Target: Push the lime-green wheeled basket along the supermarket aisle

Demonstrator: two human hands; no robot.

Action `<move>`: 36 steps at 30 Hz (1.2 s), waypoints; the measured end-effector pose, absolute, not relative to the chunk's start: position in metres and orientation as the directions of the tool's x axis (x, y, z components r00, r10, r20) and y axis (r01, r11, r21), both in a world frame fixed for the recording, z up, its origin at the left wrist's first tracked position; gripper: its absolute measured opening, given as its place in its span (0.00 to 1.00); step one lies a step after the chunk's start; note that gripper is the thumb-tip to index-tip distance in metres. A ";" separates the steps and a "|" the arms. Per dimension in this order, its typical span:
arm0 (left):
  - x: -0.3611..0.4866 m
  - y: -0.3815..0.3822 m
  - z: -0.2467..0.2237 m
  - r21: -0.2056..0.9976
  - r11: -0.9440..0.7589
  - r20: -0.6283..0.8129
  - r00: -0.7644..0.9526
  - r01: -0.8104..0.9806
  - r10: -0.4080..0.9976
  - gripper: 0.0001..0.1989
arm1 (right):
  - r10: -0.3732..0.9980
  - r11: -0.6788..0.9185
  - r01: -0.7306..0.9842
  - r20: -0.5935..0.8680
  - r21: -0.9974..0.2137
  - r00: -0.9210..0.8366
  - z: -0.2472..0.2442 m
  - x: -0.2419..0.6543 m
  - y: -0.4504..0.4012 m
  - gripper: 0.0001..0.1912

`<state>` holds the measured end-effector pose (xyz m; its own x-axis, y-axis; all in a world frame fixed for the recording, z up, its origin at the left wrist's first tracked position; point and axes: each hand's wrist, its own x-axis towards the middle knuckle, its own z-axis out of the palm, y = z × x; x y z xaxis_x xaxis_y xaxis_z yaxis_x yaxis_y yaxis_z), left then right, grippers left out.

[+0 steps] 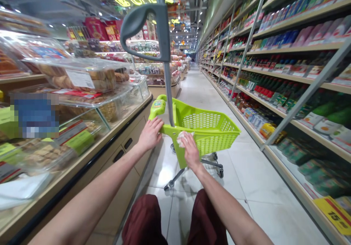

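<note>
A lime-green shopping cart (pixel 211 122) with a perforated basket stands on wheels in front of my knees. From it rises a grey pole (pixel 168 87) with a grey looped handle (pixel 161 33). My left hand (pixel 150 133) grips the green frame at the cart's near left corner, just below the green handle piece (pixel 158 106); its fingers curl over the edge. My right hand (pixel 191 151) presses a crumpled white wipe (pixel 184 138) against the side of the cart near the basket's front end. The palm side of each hand is hidden.
Along the left runs a bakery counter (pixel 120 124) with clear packs of baked goods (pixel 82 75). Tall shelves (pixel 296 76) of bottles and packets line the right, with a yellow price sign (pixel 333 214) low down. Between them a white tiled floor (pixel 233 186) stretches back.
</note>
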<state>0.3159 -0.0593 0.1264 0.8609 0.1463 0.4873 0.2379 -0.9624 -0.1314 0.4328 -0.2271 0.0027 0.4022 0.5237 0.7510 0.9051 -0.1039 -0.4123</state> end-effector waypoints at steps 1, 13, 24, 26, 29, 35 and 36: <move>0.316 -0.059 0.125 -0.134 -0.961 0.494 0.857 0.244 0.149 0.25 | 0.486 -0.110 0.904 0.771 -0.414 0.412 0.016 0.436 -0.222 0.23; 0.307 -0.068 0.125 -0.117 -0.955 0.507 0.843 0.274 0.180 0.25 | 0.514 -0.155 0.908 0.753 -0.390 0.411 0.004 0.439 -0.236 0.26; 0.304 -0.071 0.140 -0.096 -0.942 0.501 0.834 0.320 0.232 0.13 | 0.447 -0.285 0.875 0.753 -0.391 0.483 0.015 0.500 -0.245 0.24; 0.299 -0.077 0.139 -0.079 -0.942 0.525 0.817 0.326 0.238 0.12 | 0.389 -0.304 0.847 0.755 -0.436 0.528 0.012 0.502 -0.247 0.24; 0.292 -0.086 0.138 -0.054 -0.945 0.556 0.796 0.322 0.239 0.12 | 0.378 -0.255 0.841 0.752 -0.477 0.540 0.026 0.472 -0.234 0.25; 0.287 -0.097 0.139 -0.016 -0.931 0.560 0.775 0.364 0.293 0.10 | 0.472 -0.099 0.879 0.755 -0.467 0.454 0.062 0.402 -0.207 0.27; 0.287 -0.098 0.139 -0.012 -0.927 0.555 0.773 0.375 0.306 0.10 | 0.483 -0.089 0.886 0.759 -0.454 0.437 0.065 0.401 -0.206 0.27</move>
<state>0.2875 -0.0982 0.1393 0.7734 0.3056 0.5554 0.3748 -0.9270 -0.0117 0.4006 -0.2060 0.0647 0.4374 0.4826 0.7588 0.8864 -0.0892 -0.4542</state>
